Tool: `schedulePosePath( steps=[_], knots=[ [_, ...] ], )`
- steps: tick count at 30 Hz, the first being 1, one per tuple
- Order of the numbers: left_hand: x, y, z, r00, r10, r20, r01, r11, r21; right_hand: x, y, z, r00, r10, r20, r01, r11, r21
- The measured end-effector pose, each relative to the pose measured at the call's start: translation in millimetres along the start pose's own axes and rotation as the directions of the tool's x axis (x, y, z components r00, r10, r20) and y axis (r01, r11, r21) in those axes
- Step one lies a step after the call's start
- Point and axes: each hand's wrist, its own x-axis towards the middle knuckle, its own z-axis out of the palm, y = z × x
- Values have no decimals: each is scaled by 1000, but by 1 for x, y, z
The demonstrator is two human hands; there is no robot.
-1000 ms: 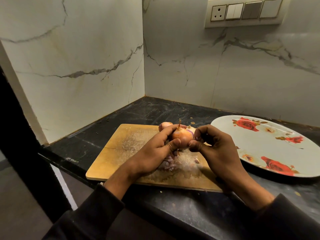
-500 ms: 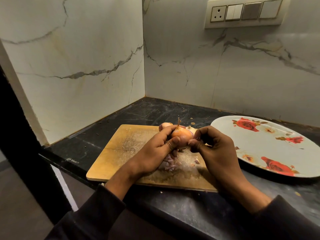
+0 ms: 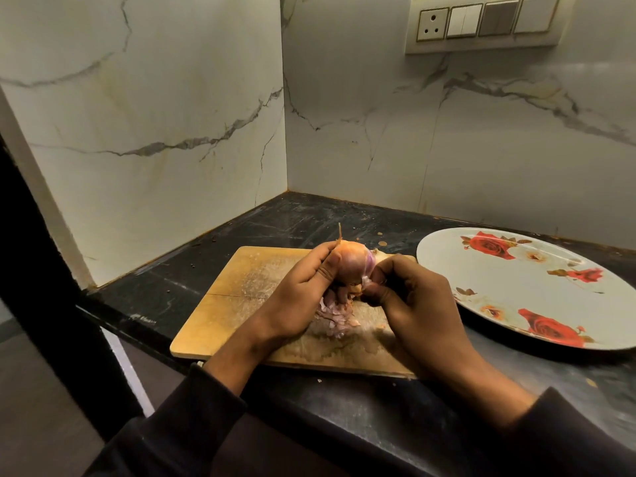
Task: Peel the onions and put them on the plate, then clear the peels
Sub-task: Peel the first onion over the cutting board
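Note:
My left hand (image 3: 297, 297) grips an orange-purple onion (image 3: 354, 263) just above the wooden cutting board (image 3: 237, 301), its dry stalk pointing up. My right hand (image 3: 409, 304) pinches a strip of skin at the onion's lower right side. A heap of pale purple peels (image 3: 335, 320) lies on the board under the hands. The white plate (image 3: 537, 304) with red roses stands to the right of the board, with no onion on it. Another onion seen earlier behind the hands is hidden now.
The board and plate sit on a black stone counter (image 3: 282, 222) in a corner of marble walls. A switch panel (image 3: 481, 22) hangs on the back wall. Small peel scraps (image 3: 380, 243) lie behind the board. The counter's front edge drops off at the lower left.
The onion has been turned in my left hand, showing more purple flesh. My right hand's pinch has shifted down to the onion's lower right, pulling skin away.

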Motion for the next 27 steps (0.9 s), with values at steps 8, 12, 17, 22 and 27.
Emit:
schedulePosePath(
  steps=[8,12,17,22,27],
  knots=[
    [1,-6,-2,999,-40,19,40,999,-13,0,1,1,997,31,68,-32,999,24],
    [0,-1,0,998,-50,49,51,998,-20,0,0,1,991,124,58,-126,991,34],
    [0,0,1,997,-46,69,49,998,-43,-1,1,3,992,109,57,-101,986,-133],
    [2,-6,-2,996,-45,83,49,998,-47,-2,-1,1,990,43,136,-30,995,-97],
    [4,-10,-2,997,-20,69,22,999,-24,-2,-7,2,982,6,187,-7,1000,4]
  ],
)
